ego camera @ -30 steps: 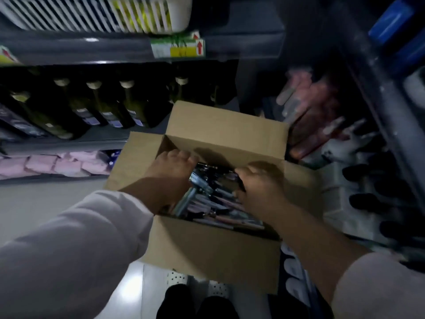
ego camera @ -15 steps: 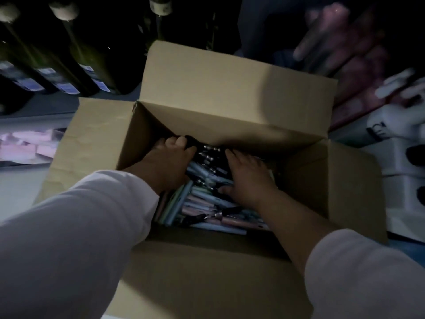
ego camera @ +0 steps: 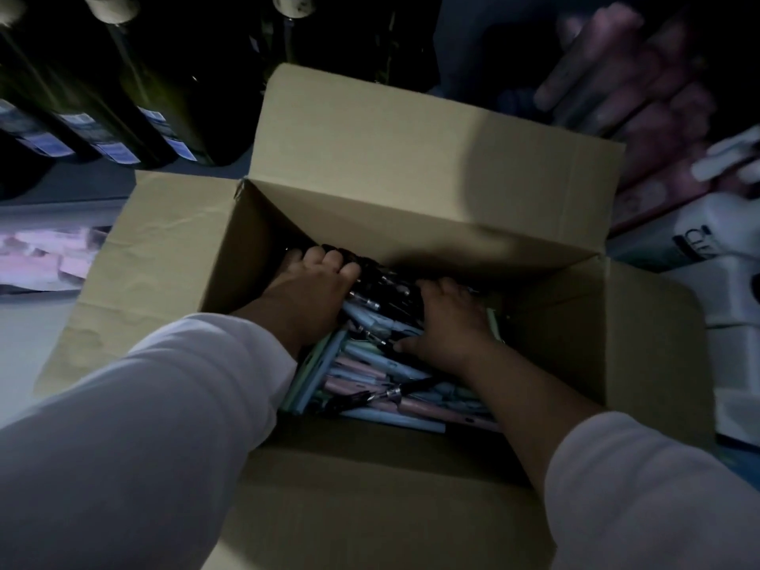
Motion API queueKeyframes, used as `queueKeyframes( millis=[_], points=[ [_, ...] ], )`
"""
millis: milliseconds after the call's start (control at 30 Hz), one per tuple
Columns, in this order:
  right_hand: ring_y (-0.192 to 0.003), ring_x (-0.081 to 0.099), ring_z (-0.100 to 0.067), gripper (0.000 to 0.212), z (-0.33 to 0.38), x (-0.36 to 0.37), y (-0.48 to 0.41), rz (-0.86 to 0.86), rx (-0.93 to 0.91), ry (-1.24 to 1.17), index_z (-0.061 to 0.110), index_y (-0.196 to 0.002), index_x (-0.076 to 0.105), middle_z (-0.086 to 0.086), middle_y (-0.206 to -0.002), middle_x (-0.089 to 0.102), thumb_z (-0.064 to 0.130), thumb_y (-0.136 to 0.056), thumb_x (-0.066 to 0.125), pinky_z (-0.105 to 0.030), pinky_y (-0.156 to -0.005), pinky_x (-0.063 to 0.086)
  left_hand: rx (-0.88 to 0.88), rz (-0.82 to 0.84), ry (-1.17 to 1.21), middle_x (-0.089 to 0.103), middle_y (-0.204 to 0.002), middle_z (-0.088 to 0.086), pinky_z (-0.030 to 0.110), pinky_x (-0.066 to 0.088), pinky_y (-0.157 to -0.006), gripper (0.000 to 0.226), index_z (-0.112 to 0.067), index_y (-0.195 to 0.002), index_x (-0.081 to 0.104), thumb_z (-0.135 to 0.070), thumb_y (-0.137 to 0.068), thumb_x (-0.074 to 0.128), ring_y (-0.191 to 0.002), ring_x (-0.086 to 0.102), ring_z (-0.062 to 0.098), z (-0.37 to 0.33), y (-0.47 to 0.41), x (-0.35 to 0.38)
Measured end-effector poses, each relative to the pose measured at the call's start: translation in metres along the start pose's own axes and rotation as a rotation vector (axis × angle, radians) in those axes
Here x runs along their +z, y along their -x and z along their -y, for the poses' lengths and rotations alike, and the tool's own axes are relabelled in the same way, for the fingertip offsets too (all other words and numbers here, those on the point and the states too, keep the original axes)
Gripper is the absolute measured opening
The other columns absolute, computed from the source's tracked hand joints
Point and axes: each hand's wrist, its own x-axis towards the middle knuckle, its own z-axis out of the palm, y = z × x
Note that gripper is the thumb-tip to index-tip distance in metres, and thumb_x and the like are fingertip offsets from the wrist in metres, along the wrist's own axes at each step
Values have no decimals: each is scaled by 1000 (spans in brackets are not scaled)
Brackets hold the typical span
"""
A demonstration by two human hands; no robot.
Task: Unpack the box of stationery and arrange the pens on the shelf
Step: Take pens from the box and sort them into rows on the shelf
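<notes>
An open cardboard box (ego camera: 432, 158) with its flaps spread fills the middle of the view. Inside lies a loose pile of several pens (ego camera: 370, 388), pastel blue, pink and green, with dark pens (ego camera: 386, 285) near the far wall. Both my hands are down in the box. My left hand (ego camera: 312, 290) has its fingers curled over the dark pens at the far left corner. My right hand (ego camera: 446, 318) lies on the pile with its fingers curled round pens; what it holds is partly hidden.
Dark glass bottles (ego camera: 135, 84) with labels stand on a shelf at the upper left. Pink packs (ego camera: 37, 257) lie on a lower shelf at the left. Pink and white packaged goods (ego camera: 674, 129) crowd the shelves at the right, close to the box's right flap.
The view has dropped closer to the box and grown darker. Both hands stay in the box; the right hand has slid a little toward the far wall over the pens.
</notes>
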Motion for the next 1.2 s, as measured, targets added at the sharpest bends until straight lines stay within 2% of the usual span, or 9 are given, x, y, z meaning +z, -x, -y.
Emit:
queueKeyframes(
  millis=[133,267,400,533,700,833,900,1033,1200],
  points=[
    [-130,27,-30,87,1,-2,-4,25,23,-12,20,-136,34,-9,-139,29,48,-65,79,-36,-104,30,15,-6,-6,35,-130,11,42,30,-98,49,-19,-132,38,-29,-87,55,-120,33,31,-2,1,4],
    [-121,46,-27,75,0,1,-5,44,-11,-145,18,-127,37,-8,-131,45,35,-67,80,-30,-95,41,46,1,14,39,-133,10,40,34,-97,50,-18,-133,37,-28,-87,55,-122,38,30,-4,1,2],
    [-106,58,-21,60,-6,0,-1,79,-48,-216,19,-130,48,-4,-119,61,28,-75,71,-30,-89,49,59,-11,54,43,-134,11,38,35,-97,54,-17,-135,38,-22,-85,57,-123,39,30,-3,3,-6],
    [-106,58,-21,44,-10,-11,14,45,-66,-364,19,-129,52,-5,-117,63,18,-86,61,-27,-90,47,78,-28,171,50,-131,9,33,39,-93,52,-19,-133,40,-17,-84,58,-118,46,30,-4,15,-17],
    [-102,57,-14,38,-12,-39,48,49,-22,-644,23,-128,53,3,-112,60,10,-92,55,-21,-82,42,-49,-93,533,63,-111,11,30,45,-81,41,-18,-126,46,-19,-87,58,-104,58,31,-3,49,-44],
    [-77,60,-12,30,-10,-67,80,108,59,-884,24,-114,58,-2,-92,65,5,-90,58,-21,-65,46,-114,-123,817,59,-83,5,31,44,-69,14,-27,-94,46,-17,-89,55,-86,61,28,-6,70,-66],
    [-65,60,-13,28,-8,-81,97,110,93,-969,25,-105,62,-1,-78,65,3,-88,59,-23,-62,45,-186,-133,1036,59,-76,7,34,49,-66,15,-26,-82,46,-18,-91,54,-75,63,26,-10,81,-80],
    [-70,64,-17,30,-5,-106,128,143,120,-1134,22,-109,62,-2,-80,68,0,-89,57,-29,-64,48,-267,-171,1308,48,-70,12,19,43,-48,16,-14,-79,49,-10,-94,50,-52,50,9,-23,104,-118],
    [-60,63,-9,25,6,-147,167,101,67,-1271,16,-104,61,-2,-84,66,-2,-90,53,-23,-50,45,-346,-101,1583,54,-71,13,33,41,-64,9,-11,-85,52,-12,-94,51,-56,51,22,-39,133,-165]
  ],
)
